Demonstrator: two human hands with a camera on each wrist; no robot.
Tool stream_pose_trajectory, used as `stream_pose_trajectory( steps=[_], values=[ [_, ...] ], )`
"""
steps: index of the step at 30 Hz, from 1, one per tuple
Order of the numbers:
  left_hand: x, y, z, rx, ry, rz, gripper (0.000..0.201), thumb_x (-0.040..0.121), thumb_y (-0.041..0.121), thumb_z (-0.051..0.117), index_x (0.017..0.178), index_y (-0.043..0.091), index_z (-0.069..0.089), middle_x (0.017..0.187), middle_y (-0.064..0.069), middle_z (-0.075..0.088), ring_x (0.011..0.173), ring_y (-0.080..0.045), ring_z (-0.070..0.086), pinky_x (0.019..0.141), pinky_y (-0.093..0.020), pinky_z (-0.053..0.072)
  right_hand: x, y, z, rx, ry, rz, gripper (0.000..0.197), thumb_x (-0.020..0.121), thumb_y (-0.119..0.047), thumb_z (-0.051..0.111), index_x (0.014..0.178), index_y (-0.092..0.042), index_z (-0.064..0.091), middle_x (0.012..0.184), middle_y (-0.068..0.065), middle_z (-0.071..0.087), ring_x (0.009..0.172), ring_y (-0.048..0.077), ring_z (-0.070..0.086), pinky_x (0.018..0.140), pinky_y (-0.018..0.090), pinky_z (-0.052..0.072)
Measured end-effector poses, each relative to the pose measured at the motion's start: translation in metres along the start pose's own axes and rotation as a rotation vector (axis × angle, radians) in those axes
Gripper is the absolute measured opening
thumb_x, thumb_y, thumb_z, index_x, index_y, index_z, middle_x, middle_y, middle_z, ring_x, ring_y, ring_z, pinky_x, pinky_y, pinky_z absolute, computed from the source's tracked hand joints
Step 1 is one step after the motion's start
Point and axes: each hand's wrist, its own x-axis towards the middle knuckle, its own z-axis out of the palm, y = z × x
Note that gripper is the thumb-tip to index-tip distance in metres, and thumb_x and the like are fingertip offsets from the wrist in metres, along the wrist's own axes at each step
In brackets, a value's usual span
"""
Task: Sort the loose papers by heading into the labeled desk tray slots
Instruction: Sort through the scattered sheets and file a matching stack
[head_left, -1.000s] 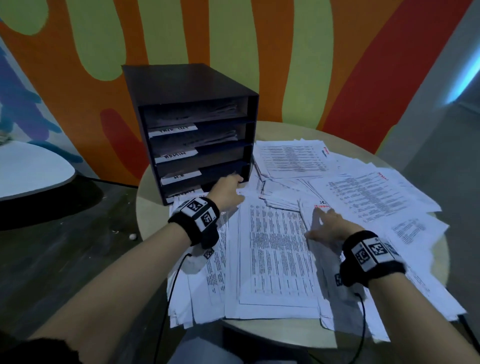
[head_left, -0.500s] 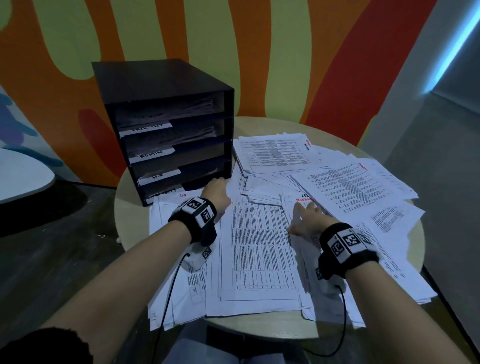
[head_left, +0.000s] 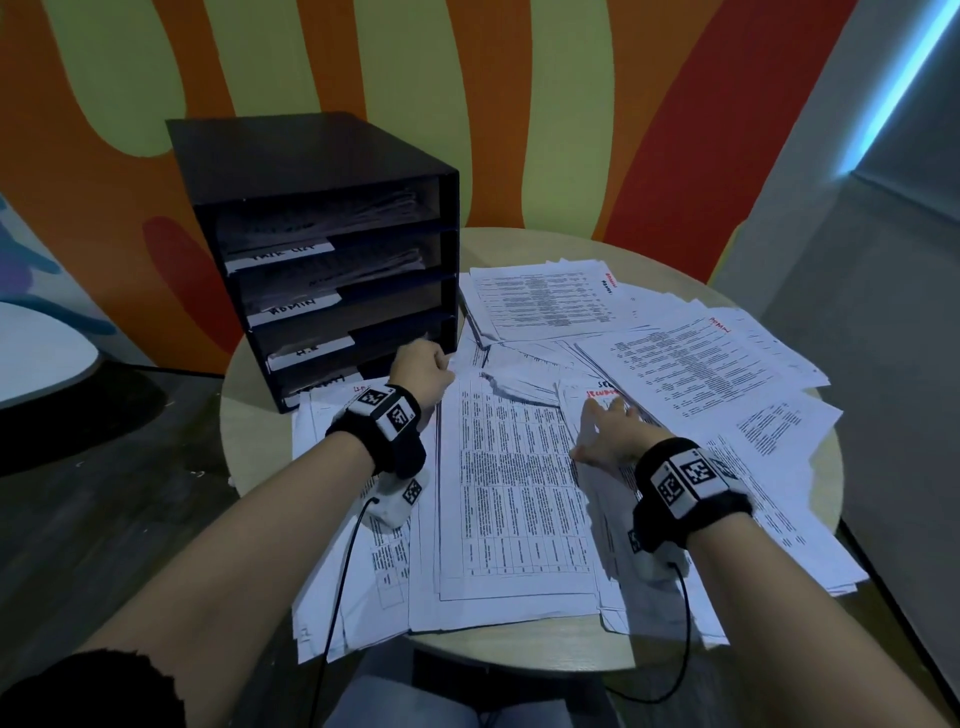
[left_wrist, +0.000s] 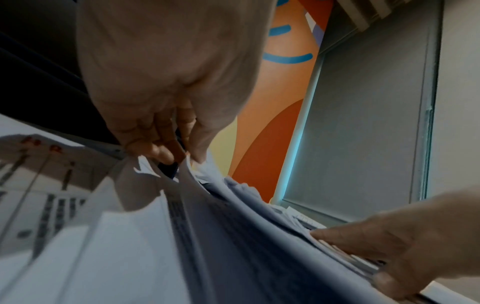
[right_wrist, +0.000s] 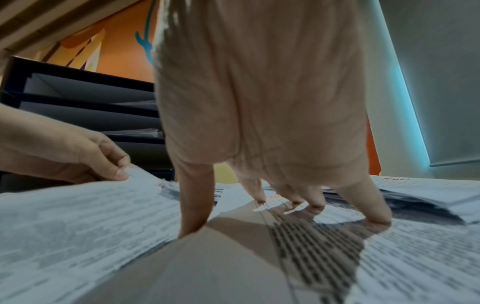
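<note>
The left hand (head_left: 422, 370) pinches the top edge of a printed sheet (head_left: 511, 488) between thumb and curled fingers (left_wrist: 166, 153), right by the bottom slot of the black desk tray (head_left: 322, 244). The right hand (head_left: 610, 434) lies flat with its fingers (right_wrist: 193, 205) spread out, pressing down on another paper with a red heading (head_left: 602, 392) just beside that sheet. Many more loose papers (head_left: 691, 364) are spread all over the round counter (head_left: 254, 410). The tray stands at the counter's back left, and its slots have white labels (head_left: 298, 306). Some slots hold papers.
</note>
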Motion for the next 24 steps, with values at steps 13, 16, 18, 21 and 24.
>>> stream_pose_trajectory(
  steps=[13,16,18,21,24],
  values=[
    [-0.012,-0.012,-0.029,-0.393,-0.207,-0.207,0.012,0.087,-0.002,0.061,0.085,0.008,0.056,0.073,-0.012,0.052,0.059,-0.020,0.049,0.051,-0.025,0.038,0.004,0.000,0.000,0.080,0.011,-0.003,0.092,0.089,-0.067,0.045,0.154,-0.011,0.012,0.160,0.024,-0.004,0.147,0.040,-0.005,0.115,0.058,0.013],
    [-0.021,-0.002,-0.046,-0.342,-0.063,-0.108,0.015,0.086,-0.006,0.054,0.077,0.005,0.058,0.069,-0.010,0.053,0.058,-0.021,0.050,0.053,-0.027,0.035,0.001,0.001,-0.005,0.230,0.043,-0.025,0.087,0.086,-0.069,0.048,0.143,-0.005,0.036,0.157,0.025,0.017,0.145,0.037,0.017,0.115,0.052,0.023],
    [-0.030,0.010,-0.071,-0.437,0.024,-0.037,0.016,0.091,-0.004,0.053,0.097,0.002,0.066,0.087,-0.010,0.066,0.073,-0.024,0.064,0.061,-0.029,0.047,-0.005,0.002,-0.009,0.490,0.058,-0.062,0.095,0.080,-0.067,0.058,0.146,-0.004,0.032,0.154,0.019,0.028,0.138,0.033,0.035,0.109,0.046,0.035],
    [-0.039,0.026,-0.110,-0.639,0.094,0.040,0.020,0.095,-0.002,0.050,0.104,0.010,0.064,0.092,-0.004,0.069,0.073,-0.012,0.071,0.060,-0.024,0.056,-0.010,-0.004,-0.018,0.976,0.086,-0.147,0.116,0.065,-0.067,0.071,0.154,-0.015,0.018,0.157,0.010,0.026,0.140,0.028,0.034,0.110,0.048,0.032],
    [-0.040,0.037,-0.131,-0.786,0.153,0.140,0.024,0.094,-0.004,0.053,0.096,0.016,0.066,0.093,-0.002,0.072,0.080,-0.014,0.072,0.072,-0.034,0.059,-0.017,-0.018,-0.030,1.216,0.056,-0.302,0.109,0.062,-0.065,0.071,0.151,-0.020,0.027,0.146,0.000,0.046,0.128,0.016,0.050,0.105,0.043,0.038]
  ],
)
